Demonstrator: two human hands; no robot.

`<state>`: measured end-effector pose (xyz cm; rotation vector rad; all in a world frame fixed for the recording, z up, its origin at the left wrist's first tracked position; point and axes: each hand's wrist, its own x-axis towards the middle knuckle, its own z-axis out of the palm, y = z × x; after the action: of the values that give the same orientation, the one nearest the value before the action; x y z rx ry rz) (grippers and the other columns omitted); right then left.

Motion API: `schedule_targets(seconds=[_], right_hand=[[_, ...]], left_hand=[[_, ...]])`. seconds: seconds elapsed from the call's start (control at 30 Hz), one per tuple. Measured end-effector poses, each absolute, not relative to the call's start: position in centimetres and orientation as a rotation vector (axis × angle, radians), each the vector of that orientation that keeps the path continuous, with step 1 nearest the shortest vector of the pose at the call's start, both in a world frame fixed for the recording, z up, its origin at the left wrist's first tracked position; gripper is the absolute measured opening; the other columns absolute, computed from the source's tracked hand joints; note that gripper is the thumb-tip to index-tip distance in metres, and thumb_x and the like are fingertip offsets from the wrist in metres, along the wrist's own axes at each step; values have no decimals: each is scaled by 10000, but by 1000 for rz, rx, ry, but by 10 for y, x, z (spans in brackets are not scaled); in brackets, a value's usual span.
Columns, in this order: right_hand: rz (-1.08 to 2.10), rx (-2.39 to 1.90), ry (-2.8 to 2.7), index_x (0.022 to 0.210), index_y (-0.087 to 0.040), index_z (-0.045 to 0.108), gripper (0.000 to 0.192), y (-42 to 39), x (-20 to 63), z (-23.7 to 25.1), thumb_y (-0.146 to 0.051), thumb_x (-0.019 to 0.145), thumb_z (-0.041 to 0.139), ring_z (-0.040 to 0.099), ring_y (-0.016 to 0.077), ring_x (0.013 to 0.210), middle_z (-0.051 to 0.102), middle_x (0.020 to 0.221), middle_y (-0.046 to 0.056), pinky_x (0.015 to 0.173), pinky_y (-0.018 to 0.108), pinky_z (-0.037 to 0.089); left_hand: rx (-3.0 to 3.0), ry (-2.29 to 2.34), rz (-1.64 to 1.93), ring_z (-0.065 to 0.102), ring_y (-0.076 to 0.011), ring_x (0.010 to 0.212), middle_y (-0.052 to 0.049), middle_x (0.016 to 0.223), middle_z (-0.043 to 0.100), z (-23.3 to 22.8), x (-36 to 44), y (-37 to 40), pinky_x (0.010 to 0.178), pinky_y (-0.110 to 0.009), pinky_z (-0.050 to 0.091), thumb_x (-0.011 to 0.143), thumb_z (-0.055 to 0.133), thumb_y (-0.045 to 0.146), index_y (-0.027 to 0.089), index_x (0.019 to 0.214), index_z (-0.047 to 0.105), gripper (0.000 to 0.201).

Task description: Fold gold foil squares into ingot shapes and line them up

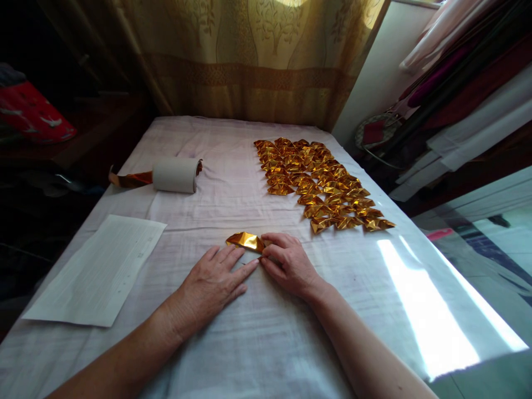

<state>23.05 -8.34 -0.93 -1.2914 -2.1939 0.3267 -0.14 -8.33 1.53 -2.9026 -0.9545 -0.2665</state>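
Gold foil piece [246, 241] under left hand [211, 285], right hand [288, 263] fingers pinching

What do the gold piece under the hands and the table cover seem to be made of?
Gold piece: likely thin metallic foil paper, with mirror-bright glare and sharp creases. Table cover: apparently woven cloth, matte off-white, with soft wrinkles and a faint weave.

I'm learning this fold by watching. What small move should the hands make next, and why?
Probably press the crease flat. The right hand pinches the right end of the gold piece, which looks puffed rather than flat, and the left hand lies flat on the cloth beside it, fingertips near the fold.
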Motion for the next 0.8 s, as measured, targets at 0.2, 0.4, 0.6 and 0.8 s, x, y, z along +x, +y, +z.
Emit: schedule_targets(seconds=[0.2,0.4,0.6,0.8], right_hand=[[363,-1293,-2193,948,-252,716,127,-84,230,-10,-223,918,595,572,243,1162,632,1256,86,963,446,409],[398,-1308,-2212,923,-242,705,126,-84,229,-7,-201,916,586,564,249,1181,625,1270,90,964,451,406],[375,-1305,-2175,971,-245,665,97,-84,227,-8,-216,916,591,585,247,1159,646,1237,91,952,434,426],[401,-1282,-2039,1045,-245,567,209,-85,232,-10,-177,849,595,617,240,1095,670,1178,87,926,414,454]], left_hand=[[-2908,-956,-290,511,-281,1250,-107,1381,551,13,-2,-82,1031,-422,344,925,608,426,303,1351,548,447],[-2901,-954,-265,521,-282,1244,-102,1371,562,14,-2,-83,1024,-418,355,927,606,424,313,1346,552,437],[-2890,-965,-264,517,-279,1256,-101,1388,556,14,-1,-84,1032,-415,348,924,611,427,297,1366,535,466],[-2877,-953,-271,523,-275,1251,-99,1388,562,13,-2,-83,1026,-413,354,907,634,438,292,1358,541,483]])
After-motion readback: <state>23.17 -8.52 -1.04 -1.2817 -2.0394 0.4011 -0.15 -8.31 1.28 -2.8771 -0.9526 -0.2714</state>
